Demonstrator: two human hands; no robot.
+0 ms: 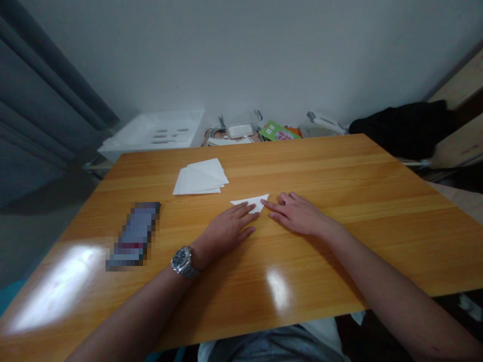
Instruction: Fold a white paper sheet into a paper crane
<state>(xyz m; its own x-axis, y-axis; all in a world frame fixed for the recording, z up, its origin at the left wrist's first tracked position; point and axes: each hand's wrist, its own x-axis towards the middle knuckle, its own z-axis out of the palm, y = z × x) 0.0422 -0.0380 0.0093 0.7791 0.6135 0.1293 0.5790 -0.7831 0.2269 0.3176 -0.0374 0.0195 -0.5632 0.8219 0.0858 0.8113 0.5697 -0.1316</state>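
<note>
The paper lies on the desk, long axis left to right; left hand, fingers loosely spread, covers its near edge; right hand, fingers parted, touches its right end, neither pinching.

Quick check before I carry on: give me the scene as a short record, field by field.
Work piece: small white folded paper, flat on the wooden table
Left hand: palm down, partly covering the paper
Right hand: touching the paper's right end
Left wrist: metal watch
Paper stack: overlapping white sheets, behind and left of the work piece
Left side of table: phone, image blurred
Beyond far edge: green booklet
</note>
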